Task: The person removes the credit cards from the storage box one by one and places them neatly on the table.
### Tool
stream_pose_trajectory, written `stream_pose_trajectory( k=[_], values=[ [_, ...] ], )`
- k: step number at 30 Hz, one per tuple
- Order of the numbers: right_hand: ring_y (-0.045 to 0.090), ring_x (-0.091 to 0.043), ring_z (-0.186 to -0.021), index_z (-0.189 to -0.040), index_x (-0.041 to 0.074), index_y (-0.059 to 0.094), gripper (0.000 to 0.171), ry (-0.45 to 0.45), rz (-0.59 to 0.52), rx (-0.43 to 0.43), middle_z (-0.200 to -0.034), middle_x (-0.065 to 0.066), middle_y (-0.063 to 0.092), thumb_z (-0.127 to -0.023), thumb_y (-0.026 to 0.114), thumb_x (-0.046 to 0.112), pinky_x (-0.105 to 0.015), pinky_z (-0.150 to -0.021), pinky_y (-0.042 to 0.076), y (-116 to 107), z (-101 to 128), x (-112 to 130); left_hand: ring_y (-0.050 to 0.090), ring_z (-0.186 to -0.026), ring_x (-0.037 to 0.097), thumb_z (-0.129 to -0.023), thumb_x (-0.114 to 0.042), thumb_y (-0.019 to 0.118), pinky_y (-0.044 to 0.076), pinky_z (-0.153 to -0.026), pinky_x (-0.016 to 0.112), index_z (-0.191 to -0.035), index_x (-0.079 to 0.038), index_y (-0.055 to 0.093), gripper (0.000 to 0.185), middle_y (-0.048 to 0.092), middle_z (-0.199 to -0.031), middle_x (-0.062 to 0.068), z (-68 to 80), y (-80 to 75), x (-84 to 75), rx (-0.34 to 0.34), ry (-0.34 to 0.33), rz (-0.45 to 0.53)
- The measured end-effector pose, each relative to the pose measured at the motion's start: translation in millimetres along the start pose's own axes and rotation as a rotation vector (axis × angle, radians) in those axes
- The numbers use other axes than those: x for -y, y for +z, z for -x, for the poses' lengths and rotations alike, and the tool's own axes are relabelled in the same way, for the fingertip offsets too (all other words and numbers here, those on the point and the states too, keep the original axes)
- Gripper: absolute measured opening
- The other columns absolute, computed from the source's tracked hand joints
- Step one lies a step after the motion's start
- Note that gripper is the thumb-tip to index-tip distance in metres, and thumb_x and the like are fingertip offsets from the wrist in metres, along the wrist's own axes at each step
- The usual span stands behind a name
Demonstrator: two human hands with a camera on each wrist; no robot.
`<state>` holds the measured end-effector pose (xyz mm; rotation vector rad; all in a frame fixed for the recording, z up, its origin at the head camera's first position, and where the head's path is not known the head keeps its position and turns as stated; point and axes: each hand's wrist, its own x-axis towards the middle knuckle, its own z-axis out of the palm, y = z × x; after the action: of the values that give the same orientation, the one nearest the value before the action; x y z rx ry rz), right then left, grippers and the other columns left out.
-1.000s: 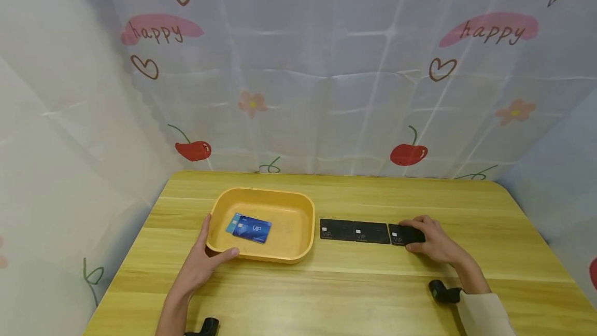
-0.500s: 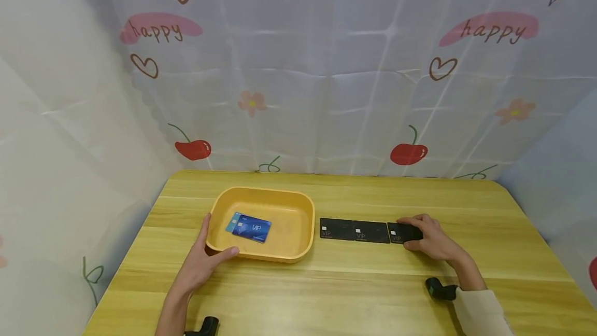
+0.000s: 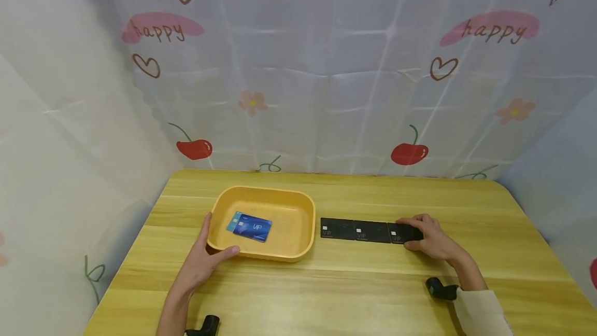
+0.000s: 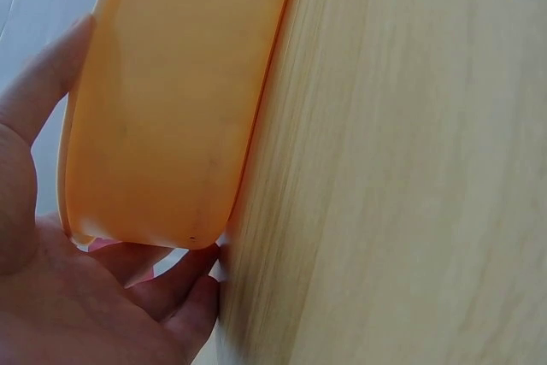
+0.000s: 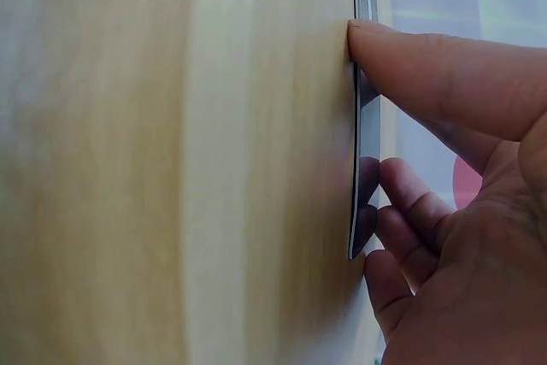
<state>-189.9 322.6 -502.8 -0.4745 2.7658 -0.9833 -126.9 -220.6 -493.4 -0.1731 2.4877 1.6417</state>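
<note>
A yellow plastic tray stands on the table, with a dark blue VIP card lying partly over a lighter blue card inside it. My left hand grips the tray's near left corner, thumb on the front rim and fingers along the left side. Right of the tray, three black VIP cards form a row: a left card, a middle card and a right card. My right hand pinches the right card by its long edges, covering its far end. The right wrist view shows this card edge-on, flat against the table.
The wooden table reaches back to a pale curtain printed with cherries, hearts and flowers. Similar sheeting hangs at both sides. A black wrist device sits by the right wrist, and another by the left.
My right hand has slid the right black card slightly leftward, so the gap to the middle card has narrowed until they appear to meet. The left hand and tray have stayed put.
</note>
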Motion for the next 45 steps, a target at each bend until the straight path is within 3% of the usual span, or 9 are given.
stream_pose_trajectory(
  k=[7,15,21,30,38,45],
  values=[
    [0.033,-0.042,-0.107,-0.129,0.001,0.062,0.052,0.015,0.003,-0.019,-0.12,-0.025,0.045,-0.082,0.079,0.012,-0.056,-0.08,0.035,1.7,2.6,0.9,0.005,-0.147,0.039,-0.085,-0.036,0.079,0.011,-0.114,0.061,-0.159,-0.027,-0.009,0.116,-0.003,-0.164,0.016,-1.3,1.2,0.9,0.0,0.0,0.0],
    [0.035,-0.043,-0.109,-0.14,-0.002,0.049,0.072,0.023,0.028,-0.049,-0.122,-0.029,0.044,-0.081,0.082,0.022,-0.063,-0.082,0.038,0.8,3.3,3.3,0.006,-0.147,0.039,-0.085,-0.035,0.079,0.011,-0.114,0.06,-0.159,-0.027,-0.01,0.116,-0.003,-0.164,0.016,-1.3,1.9,1.4,0.0,0.001,0.011],
    [0.033,-0.044,-0.113,-0.141,-0.001,0.049,0.072,0.0,-0.003,-0.101,-0.124,-0.028,0.044,-0.083,0.081,0.025,-0.064,-0.082,0.037,3.3,3.9,7.9,0.007,-0.147,0.039,-0.085,-0.033,0.079,0.012,-0.114,0.06,-0.159,-0.027,-0.01,0.116,-0.002,-0.163,0.018,-1.0,1.8,1.2,0.002,0.011,0.033],
    [0.034,-0.048,-0.118,-0.137,-0.006,0.048,0.066,0.006,-0.054,-0.22,-0.127,-0.03,0.041,-0.085,0.078,0.022,-0.067,-0.087,0.035,11.0,0.3,34.9,0.007,-0.147,0.039,-0.085,-0.033,0.079,0.012,-0.114,0.061,-0.159,-0.027,-0.01,0.116,-0.001,-0.163,0.018,-1.5,1.4,2.0,0.001,0.015,0.032],
    [0.052,-0.03,-0.105,-0.134,-0.005,0.052,0.055,-0.113,-0.127,-0.288,-0.117,-0.019,0.054,-0.089,0.075,0.018,-0.052,-0.09,0.046,24.7,-5.1,64.3,0.008,-0.147,0.039,-0.085,-0.032,0.079,0.012,-0.114,0.06,-0.159,-0.027,-0.01,0.116,-0.002,-0.163,0.017,-2.0,1.1,2.6,0.003,0.017,0.046],
    [0.057,-0.029,-0.102,-0.132,-0.001,0.056,0.05,-0.174,-0.167,-0.274,-0.114,-0.013,0.059,-0.09,0.075,0.018,-0.05,-0.089,0.049,37.5,-9.4,96.1,0.007,-0.147,0.04,-0.085,-0.032,0.079,0.012,-0.113,0.061,-0.159,-0.027,-0.01,0.115,-0.002,-0.163,0.017,-0.5,0.4,1.9,-0.001,0.017,0.037]
  ],
)
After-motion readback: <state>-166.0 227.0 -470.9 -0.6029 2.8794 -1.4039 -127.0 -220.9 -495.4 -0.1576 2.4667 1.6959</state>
